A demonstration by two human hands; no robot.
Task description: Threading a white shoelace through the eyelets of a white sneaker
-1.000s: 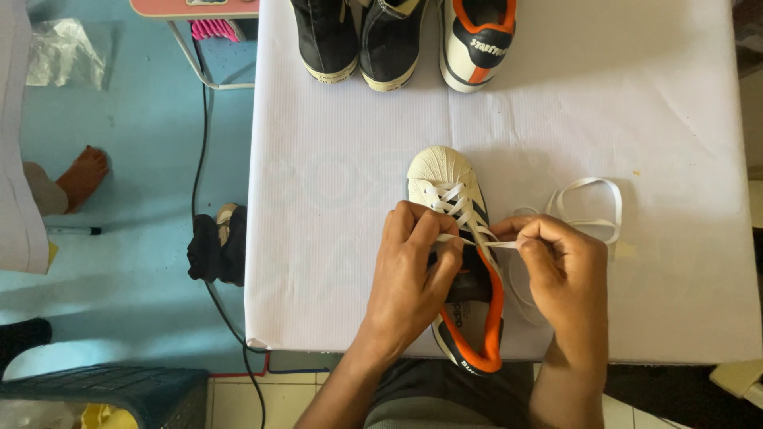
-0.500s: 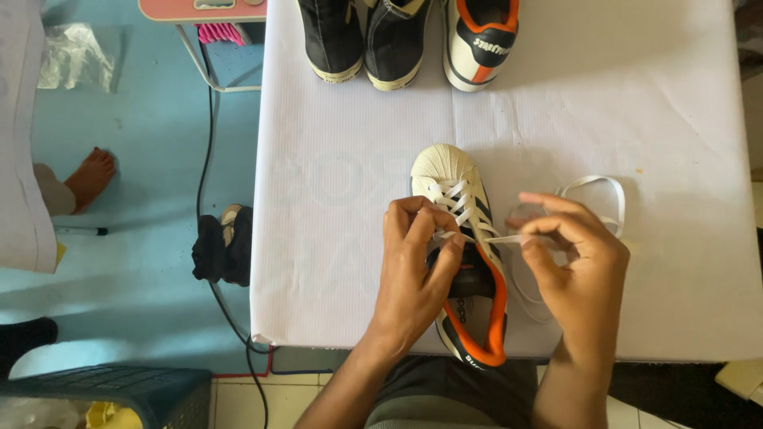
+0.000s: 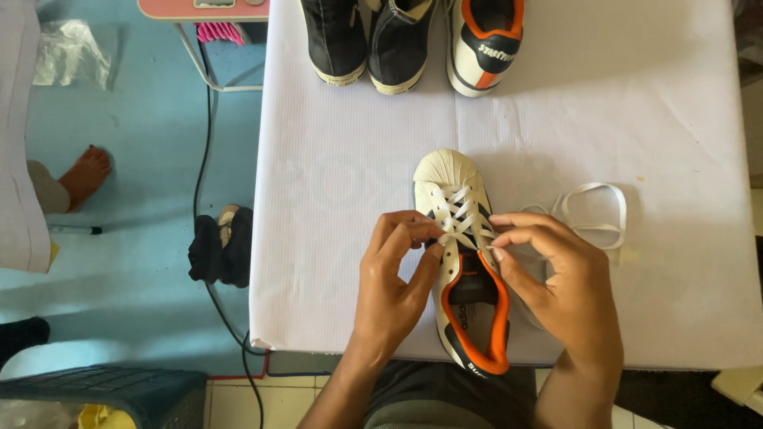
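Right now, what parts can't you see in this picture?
Head view:
- White sneaker eyelets near the tongue: hidden under the left hand and right hand fingers.
- Three shoes at the table's far side: toes cut off by the top edge.
- Lace ends: too small.

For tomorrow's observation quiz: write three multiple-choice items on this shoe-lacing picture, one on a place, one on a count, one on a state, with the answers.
1. Where does the loose lace loop lie?
A. right of the sneaker
B. on the floor
C. inside a shoe

2. How many shoes stand at the table's far edge?
A. one
B. three
C. five

3. How is the sneaker?
A. unlaced
B. partly laced
C. bow tied

Answers: 1 A, it rests on the table beside the right hand. 2 B, two black, one white-orange. 3 B, crossings near the toe; left hand pinches the lace.
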